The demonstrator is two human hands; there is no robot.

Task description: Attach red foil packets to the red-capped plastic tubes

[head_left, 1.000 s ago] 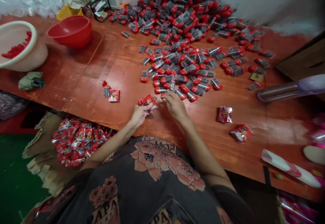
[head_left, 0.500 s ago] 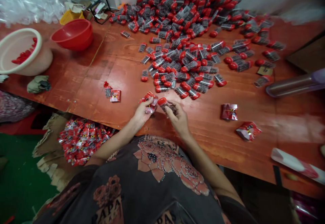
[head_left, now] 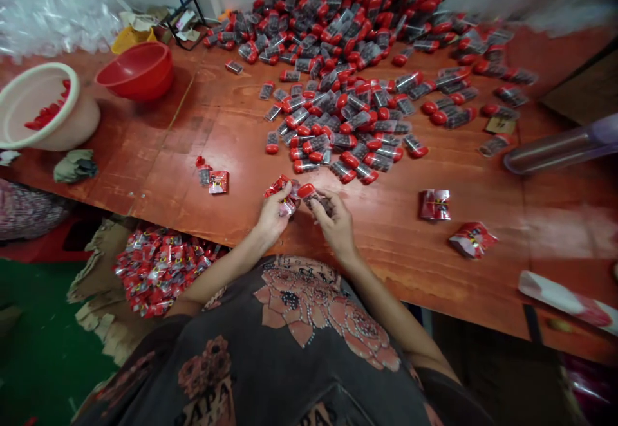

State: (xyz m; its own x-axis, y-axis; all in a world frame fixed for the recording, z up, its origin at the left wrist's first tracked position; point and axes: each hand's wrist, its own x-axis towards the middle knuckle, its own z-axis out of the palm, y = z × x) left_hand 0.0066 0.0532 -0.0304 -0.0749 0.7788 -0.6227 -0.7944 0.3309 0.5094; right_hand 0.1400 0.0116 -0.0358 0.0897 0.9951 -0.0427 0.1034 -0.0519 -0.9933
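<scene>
Red-capped clear plastic tube (head_left: pixel 313 197), probably light and slippery, gripped at its body by right hand (head_left: pixel 338 223) fingers; left hand (head_left: pixel 273 217) fingers closed on red foil sachet (head_left: pixel 282 188).

Bright, fairly even light falls from above, leaving a pale glare on the right of the worktop (head_left: pixel 560 233) and soft shadows beside the red bowl (head_left: pixel 134 72) and right hand (head_left: pixel 338 226). The top right corner smears with blur, and wide-angle distortion bows the frame's edges.

A heap of capped tubes (head_left: pixel 333 85) covers the counter's (head_left: pixel 159 156) far half; a basin (head_left: pixel 33 107) and a bowl (head_left: pixel 138 72) sit left of it, two sachets (head_left: pixel 434 205) lie right, and more sachets (head_left: pixel 154 271) lie on cardboard (head_left: pixel 94 278) below the front edge.
</scene>
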